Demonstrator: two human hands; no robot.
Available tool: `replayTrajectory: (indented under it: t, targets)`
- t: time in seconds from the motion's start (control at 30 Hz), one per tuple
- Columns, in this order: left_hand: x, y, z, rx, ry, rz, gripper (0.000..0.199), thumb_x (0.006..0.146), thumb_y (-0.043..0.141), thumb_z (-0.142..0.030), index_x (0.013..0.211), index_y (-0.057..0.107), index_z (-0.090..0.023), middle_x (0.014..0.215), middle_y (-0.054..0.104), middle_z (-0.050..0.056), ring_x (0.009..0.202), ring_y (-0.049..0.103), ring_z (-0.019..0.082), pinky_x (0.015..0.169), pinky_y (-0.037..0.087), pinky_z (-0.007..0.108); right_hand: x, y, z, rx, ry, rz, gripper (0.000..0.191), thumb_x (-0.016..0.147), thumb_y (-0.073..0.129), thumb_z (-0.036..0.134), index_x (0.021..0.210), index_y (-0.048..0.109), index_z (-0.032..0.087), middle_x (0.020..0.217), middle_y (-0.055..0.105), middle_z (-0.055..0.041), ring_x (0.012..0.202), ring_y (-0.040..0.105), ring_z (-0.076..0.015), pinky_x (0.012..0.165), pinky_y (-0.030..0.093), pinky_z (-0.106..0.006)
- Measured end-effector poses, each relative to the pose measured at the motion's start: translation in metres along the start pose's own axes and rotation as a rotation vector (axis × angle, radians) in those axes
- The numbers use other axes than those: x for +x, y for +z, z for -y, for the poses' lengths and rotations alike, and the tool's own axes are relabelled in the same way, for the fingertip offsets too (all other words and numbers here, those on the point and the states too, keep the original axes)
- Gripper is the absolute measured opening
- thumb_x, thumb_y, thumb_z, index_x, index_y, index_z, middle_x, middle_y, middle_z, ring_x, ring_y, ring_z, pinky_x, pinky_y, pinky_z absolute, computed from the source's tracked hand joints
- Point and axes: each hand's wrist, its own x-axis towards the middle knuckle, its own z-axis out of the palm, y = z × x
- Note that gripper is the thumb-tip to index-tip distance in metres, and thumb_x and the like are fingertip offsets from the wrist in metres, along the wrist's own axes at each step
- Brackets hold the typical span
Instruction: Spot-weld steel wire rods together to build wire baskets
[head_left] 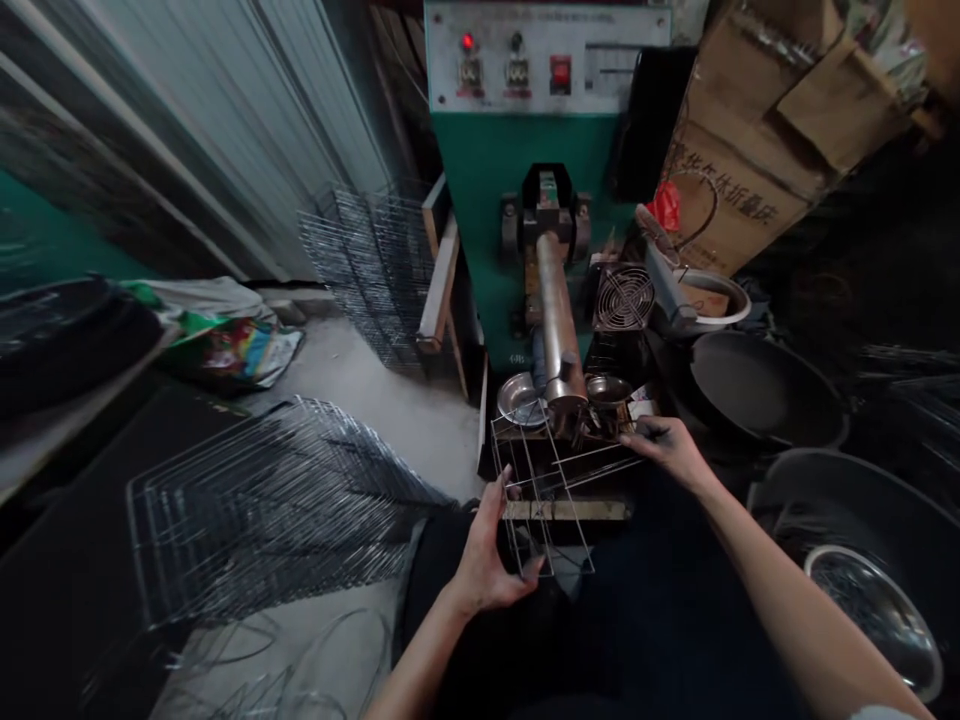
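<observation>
My left hand (487, 555) is closed on the left edge of a small wire rack (534, 488), thumb low and fingers at the side. The rack is tilted below the end of a thick metal arm (559, 320) on a green machine (472, 240). My right hand (667, 450) pinches the end of a thin bent wire piece (600, 458), whose other end reaches the rack's right side. Whether the wire and rack touch, I cannot tell. Two small metal bowls, one of them a shiny bowl (517, 398), sit by the arm's tip.
A long stack of wire racks (285, 500) lies at left, and another rack stack (367, 270) stands behind. At right are a dark round pan (765, 390), a large black basin (787, 490) with a steel bowl (874, 610), a small fan (624, 297) and a cardboard box (750, 150).
</observation>
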Motion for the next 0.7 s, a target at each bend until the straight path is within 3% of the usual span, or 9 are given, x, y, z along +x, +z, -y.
replayTrajectory:
  t: [0.3, 0.7]
  targets:
    - [0.014, -0.001, -0.002, -0.07, 0.046, -0.042, 0.116, 0.074, 0.076, -0.025, 0.166, 0.007, -0.024, 0.17, 0.025, 0.021, 0.151, 0.041, 0.041, 0.12, 0.042, 0.062, 0.015, -0.001, -0.006, 0.009, -0.015, -0.043, 0.07, 0.071, 0.068, 0.082, 0.055, 0.034, 0.022, 0.058, 0.028, 0.0048, 0.059, 0.028, -0.0108, 0.054, 0.022, -0.027]
    - [0.025, 0.001, 0.006, -0.038, 0.016, -0.063, 0.115, 0.07, 0.075, -0.028, 0.166, 0.012, -0.026, 0.17, 0.029, 0.018, 0.142, 0.051, 0.039, 0.117, 0.046, 0.06, 0.025, -0.004, -0.006, 0.006, -0.028, -0.034, 0.069, 0.074, 0.069, 0.078, 0.055, 0.033, 0.023, 0.058, 0.029, 0.0045, 0.059, 0.029, -0.0112, 0.054, 0.023, -0.027]
